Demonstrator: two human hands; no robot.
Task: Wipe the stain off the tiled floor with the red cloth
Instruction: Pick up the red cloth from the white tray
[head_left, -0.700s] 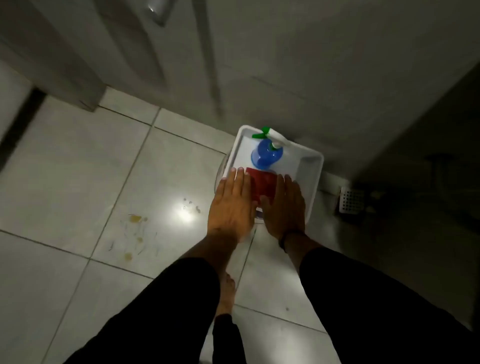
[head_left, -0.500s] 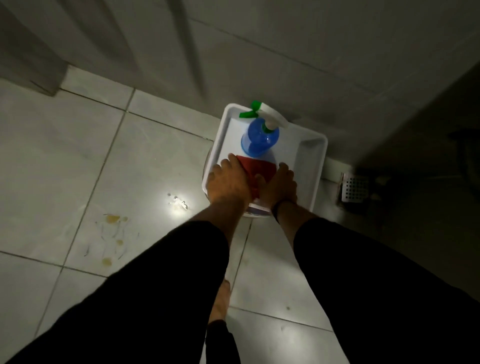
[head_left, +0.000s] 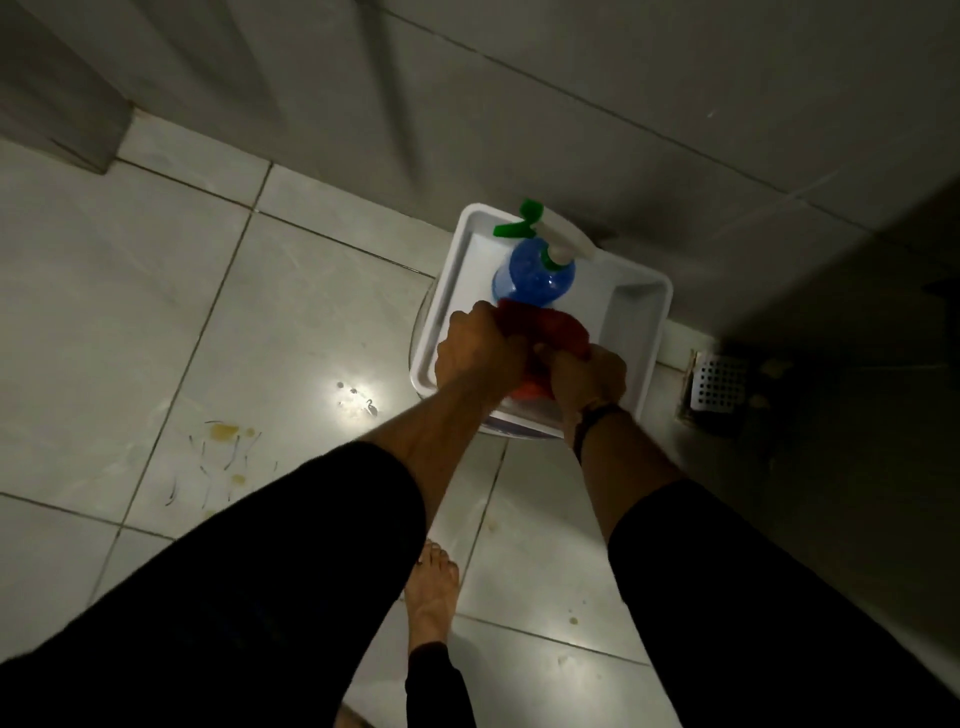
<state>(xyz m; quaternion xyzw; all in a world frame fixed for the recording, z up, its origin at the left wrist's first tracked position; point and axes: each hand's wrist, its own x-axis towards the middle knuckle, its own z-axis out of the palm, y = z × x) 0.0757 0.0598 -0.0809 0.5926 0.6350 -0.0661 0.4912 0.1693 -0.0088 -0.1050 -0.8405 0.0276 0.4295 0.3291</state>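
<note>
Two bare hands are down in the white rectangular plastic tray (head_left: 631, 332), and both have hold of the crumpled red cloth (head_left: 558, 330). The left hand (head_left: 475, 353) is curled into a fist around the cloth's left side; the right hand (head_left: 589, 376), a dark band at its wrist, has its fingers clenched on the lower right part. The cloth bunches up between them, just in front of the blue plastic spray bottle with the green and white trigger head (head_left: 535, 273), which stands at the tray's far end by the wall. Off to the left, well apart from the tray, the yellowish stain with thin dark streaks (head_left: 226, 447) sits on the pale glossy tiled floor (head_left: 130, 312). A bare foot (head_left: 431, 592) shows below, and a metal floor drain grate (head_left: 719, 382) lies to the right.
</note>
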